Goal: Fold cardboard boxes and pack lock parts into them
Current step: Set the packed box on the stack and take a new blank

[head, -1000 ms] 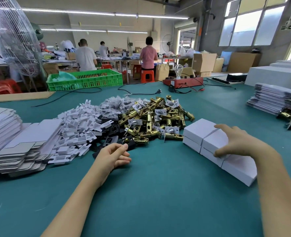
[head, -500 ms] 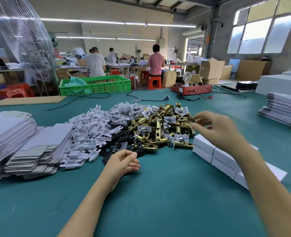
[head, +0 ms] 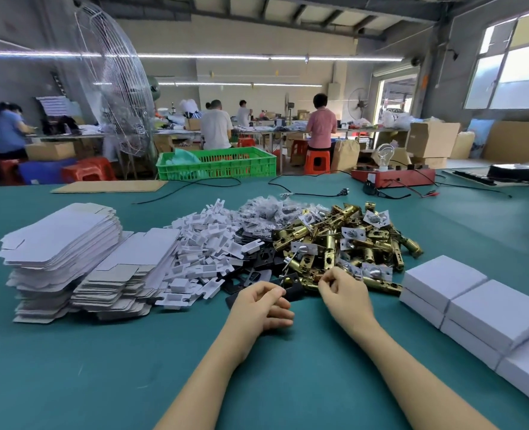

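Observation:
Brass latches (head: 347, 240) lie heaped at the middle of the green table (head: 132, 367). Left of them are black plates (head: 258, 276), white plastic inserts (head: 207, 249) and clear screw bags (head: 263, 212). Flat box blanks (head: 61, 243) are stacked at the left. Folded white boxes (head: 443, 280) sit in a row at the right. My left hand (head: 263, 308) pinches the edge of a black plate (head: 291, 282) at the pile's front. Beside it, my right hand (head: 343, 290) curls its fingers onto a brass latch (head: 310, 286).
A green crate (head: 216, 162), a red tester with a bulb (head: 393, 176), a cardboard sheet (head: 111, 186) and black cables (head: 319, 194) line the table's far edge. A big wire fan (head: 111, 103) stands behind. Several people work at benches farther back.
My right hand left the folded boxes and swung left to the front of the latch pile. My left hand moved slightly forward to a black plate. The camera tilted up.

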Tool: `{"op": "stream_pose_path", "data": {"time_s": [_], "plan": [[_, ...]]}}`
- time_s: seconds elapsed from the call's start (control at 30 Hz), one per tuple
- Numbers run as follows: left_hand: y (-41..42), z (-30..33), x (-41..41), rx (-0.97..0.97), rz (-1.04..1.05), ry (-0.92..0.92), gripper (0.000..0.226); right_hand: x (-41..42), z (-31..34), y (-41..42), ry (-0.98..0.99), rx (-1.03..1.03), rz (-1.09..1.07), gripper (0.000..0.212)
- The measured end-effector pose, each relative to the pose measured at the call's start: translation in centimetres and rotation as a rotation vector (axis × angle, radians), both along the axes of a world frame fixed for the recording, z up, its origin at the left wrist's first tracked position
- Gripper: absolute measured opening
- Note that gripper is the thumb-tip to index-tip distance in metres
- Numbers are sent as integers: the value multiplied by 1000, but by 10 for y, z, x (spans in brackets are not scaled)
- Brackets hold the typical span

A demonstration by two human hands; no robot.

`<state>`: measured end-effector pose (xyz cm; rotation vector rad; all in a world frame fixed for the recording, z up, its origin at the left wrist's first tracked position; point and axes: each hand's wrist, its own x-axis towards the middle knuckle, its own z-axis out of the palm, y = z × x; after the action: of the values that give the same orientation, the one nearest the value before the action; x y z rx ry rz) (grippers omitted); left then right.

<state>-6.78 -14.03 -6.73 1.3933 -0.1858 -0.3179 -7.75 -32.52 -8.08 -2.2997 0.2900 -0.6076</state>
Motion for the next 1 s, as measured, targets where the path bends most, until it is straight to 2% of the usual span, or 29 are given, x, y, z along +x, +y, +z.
{"op": "stream_pose_path", "data": {"time_s": [0.1, 0.17, 0.3, 0.37, 0.47, 0.53, 0.6, 0.63, 0.7, 0.8, 0.9, 1.0], "plan": [[5, 6, -1, -30, 30, -14, 12, 3, 0, -7, -10, 134, 17, 13], [13, 12, 2, 38, 117, -86, 9, 6, 1, -10, -24, 267, 17, 13], [45, 31, 15, 164, 482, -261, 12, 9, 0, -11, -29, 342, 6, 14], [68, 45, 32, 305, 701, -396, 12, 10, 0, -11, -25, 351, 7, 14], [107, 56, 63, 712, 919, -548, 20, 12, 0, -11, -16, 380, -4, 13], [135, 51, 81, 1073, 858, -506, 35, 12, 0, -10, -8, 382, -6, 13], [158, 41, 93, 1455, 676, -364, 59, 12, 0, -11, -6, 384, -5, 13], [166, 36, 96, 1566, 598, -302, 66, 12, 0, -11, -1, 388, -7, 14], [172, 28, 97, 1661, 511, -235, 75, 12, 1, -12, 3, 391, -12, 14], [169, 28, 95, 1767, 471, -232, 88, 11, 1, -13, 7, 391, -8, 14], [165, 33, 92, 1729, 473, -178, 82, 11, 1, -13, 13, 392, -6, 14], [165, 39, 92, 1698, 492, -197, 64, 11, 1, -13, 13, 401, -4, 14]]}}
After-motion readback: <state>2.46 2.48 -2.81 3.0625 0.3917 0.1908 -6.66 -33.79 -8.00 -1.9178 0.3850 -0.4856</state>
